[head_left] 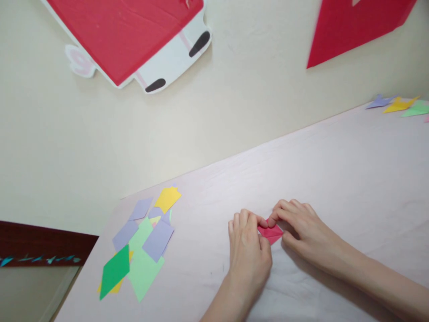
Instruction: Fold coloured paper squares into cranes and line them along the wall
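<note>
A small folded piece of red paper (271,233) lies on the pale table cover, with crease lines on its upper face. My left hand (248,243) is closed at its left side, thumb and forefinger pressing on its edge. From the right, my right hand (296,223) holds the far edge between curled fingers, its thumb near the paper's right corner. Both hands' fingertips nearly meet at the top of the paper and hide part of it.
Loose sheets of purple paper (158,240), light green paper (145,273), dark green paper (115,272) and yellow paper (168,199) lie at the left. Several folded paper pieces (400,104) stand by the wall (234,103) at the far right. Red decorations (134,36) hang on the wall.
</note>
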Demonstrator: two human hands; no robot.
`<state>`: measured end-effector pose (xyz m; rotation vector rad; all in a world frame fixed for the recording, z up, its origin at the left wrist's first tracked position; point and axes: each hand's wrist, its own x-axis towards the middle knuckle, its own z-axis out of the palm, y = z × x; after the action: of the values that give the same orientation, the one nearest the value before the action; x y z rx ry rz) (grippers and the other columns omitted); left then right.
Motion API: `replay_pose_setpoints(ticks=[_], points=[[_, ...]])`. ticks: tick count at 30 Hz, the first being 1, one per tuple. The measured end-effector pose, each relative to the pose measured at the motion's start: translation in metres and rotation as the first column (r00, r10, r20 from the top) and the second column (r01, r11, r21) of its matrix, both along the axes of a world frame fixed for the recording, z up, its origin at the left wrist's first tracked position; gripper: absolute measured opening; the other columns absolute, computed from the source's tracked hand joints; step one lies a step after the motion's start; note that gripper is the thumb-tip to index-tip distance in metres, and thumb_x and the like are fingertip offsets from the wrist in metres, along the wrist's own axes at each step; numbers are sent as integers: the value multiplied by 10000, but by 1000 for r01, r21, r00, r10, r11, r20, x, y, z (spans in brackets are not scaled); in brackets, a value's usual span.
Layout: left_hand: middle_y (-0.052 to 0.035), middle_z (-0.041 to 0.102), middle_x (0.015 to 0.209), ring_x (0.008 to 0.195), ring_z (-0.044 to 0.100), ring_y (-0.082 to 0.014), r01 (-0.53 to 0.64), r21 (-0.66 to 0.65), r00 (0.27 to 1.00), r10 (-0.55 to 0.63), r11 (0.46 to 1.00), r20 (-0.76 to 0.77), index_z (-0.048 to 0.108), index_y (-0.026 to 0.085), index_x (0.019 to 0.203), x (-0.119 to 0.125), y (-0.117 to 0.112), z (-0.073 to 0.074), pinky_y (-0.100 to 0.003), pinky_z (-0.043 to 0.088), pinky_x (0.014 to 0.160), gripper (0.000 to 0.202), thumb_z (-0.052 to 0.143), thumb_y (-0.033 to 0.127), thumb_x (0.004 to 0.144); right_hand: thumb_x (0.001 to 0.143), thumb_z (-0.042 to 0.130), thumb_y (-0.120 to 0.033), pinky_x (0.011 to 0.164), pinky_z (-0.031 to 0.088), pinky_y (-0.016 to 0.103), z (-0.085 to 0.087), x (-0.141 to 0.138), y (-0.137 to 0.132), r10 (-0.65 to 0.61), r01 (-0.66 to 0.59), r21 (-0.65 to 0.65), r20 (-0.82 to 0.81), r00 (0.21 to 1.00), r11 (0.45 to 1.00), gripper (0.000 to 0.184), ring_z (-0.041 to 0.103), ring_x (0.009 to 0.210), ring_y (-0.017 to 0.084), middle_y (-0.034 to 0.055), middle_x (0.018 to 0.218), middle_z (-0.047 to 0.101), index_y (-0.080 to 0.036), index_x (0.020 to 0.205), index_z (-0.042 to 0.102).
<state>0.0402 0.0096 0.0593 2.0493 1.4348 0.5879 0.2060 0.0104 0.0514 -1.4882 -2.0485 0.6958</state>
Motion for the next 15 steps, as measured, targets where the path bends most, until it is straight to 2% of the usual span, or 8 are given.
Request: replay_pose_setpoints(ticks=[7, 15], points=[[-32, 546, 1067, 1020, 471, -203, 2, 3, 993, -2, 1000, 115, 496, 218, 1043, -5, -2, -2, -368, 351, 917, 424, 447, -36, 707, 650, 445, -1, 792, 378, 387, 3, 1, -3, 11, -10, 45, -33, 999, 999, 338, 523, 878, 239, 32, 910, 610, -213, 886, 560], [-48, 545, 1085, 1030, 473, -217, 20, 33, 997, -22, 999, 79, 582, 223, 1029, -3, -1, -3, -381, 373, 909, 384, 443, -26, 772, 591, 411, 36, 805, 419, 386, 2, 4, -3, 99, -95, 68, -57, 993, 993, 477, 516, 895, 236, 33, 966, 583, -220, 981, 515]])
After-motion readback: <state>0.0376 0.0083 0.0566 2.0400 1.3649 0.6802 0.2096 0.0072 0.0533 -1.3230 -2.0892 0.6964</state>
